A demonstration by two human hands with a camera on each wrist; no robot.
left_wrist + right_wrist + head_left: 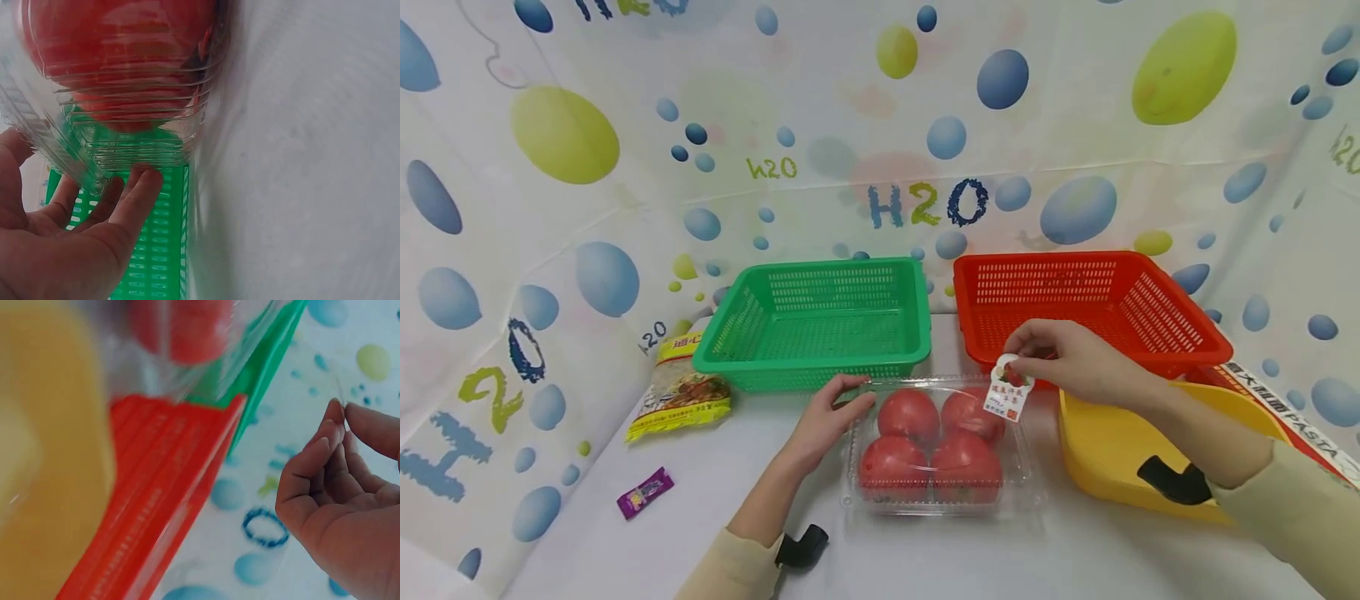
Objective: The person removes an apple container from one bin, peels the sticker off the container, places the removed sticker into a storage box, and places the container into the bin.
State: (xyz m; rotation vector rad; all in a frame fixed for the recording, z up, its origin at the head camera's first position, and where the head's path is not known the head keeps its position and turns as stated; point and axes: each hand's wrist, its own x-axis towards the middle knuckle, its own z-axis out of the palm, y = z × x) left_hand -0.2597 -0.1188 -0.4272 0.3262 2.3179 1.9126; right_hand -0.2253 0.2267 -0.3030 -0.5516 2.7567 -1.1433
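Cream sleeves (733,567) entered from the near edge, a black device (805,546) at the left wrist and its black counterpart (1172,481) at the right. Just beyond them, a clear plastic box (940,508) sat on the white table (572,567), its lid lowered over four red round fruits (966,467) set two by two. At the box's far left corner, the left hand (823,425) was bent about the rim, thumb to one side and fingers to the other, gripping it there.

Left of the box lay a small purple packet (645,493); to its right stood a yellow basin (1112,475). Above the box's far right corner, the right hand (1067,362) pinched a white tag (1006,402), printed with a red fruit and characters, between thumb and forefinger. Seen nearly edge-on from the right wrist, the tag seemed to clear the lid, though that was hard to confirm.

Farther back, a yellow food bag (681,387) leaned beside a green basket (805,367), a red basket (1045,283) stood to its right, and behind both hung a balloon-spotted cloth (820,208) lettered H2O.
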